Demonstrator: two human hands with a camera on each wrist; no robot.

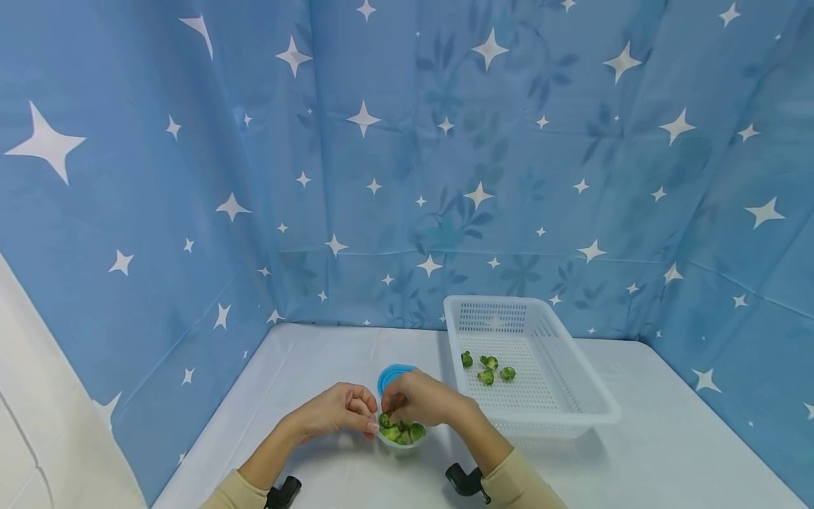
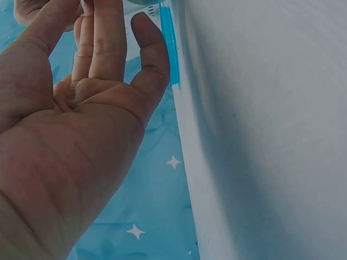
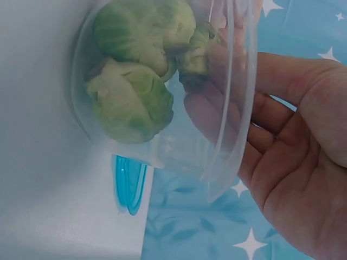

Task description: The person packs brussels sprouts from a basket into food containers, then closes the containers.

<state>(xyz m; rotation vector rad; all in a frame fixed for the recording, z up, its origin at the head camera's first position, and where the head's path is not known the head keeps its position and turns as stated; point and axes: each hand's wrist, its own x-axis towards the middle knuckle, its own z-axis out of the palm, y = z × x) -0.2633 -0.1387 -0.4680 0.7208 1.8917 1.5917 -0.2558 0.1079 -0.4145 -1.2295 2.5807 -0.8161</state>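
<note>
Both left hand (image 1: 346, 408) and right hand (image 1: 420, 397) are working at a clear bowl (image 1: 400, 446) of green sprouts (image 1: 416, 431). Head view: bowl is sitting on the white table (image 1: 356, 346), left hand is resting around its ten o'clock, right is dipping in from about one. Blue lid (image 1: 389, 372) is lying just beyond at twelve, partly covered by the right hand. White basket (image 1: 547, 417) is standing at two o'clock with loose sprouts (image 1: 486, 377) inside; only this view is showing it. Those are overlapping, so I'm not getting a firm count. Right fingertips are disappearing among the sprouts.

Left wrist view: palm is filling the nine-o'clock side, fingers are pointing to twelve, little finger is bending. Fingertips are running out of frame; only a sliver of bowl is showing at the top. Fingers seem to be touching the rim; can't tell if they're pinching it. Lid is showing edge-on near twelve.

Right wrist view: bowl wall is letting the grip show, which the head view is hiding. Thumb and fingers are closing narrowly on one small sprout (image 3: 193, 60), slightly blurred by the plastic. Bigger sprouts are lying at its nine o'clock, the top one being cut off by the frame.
</note>
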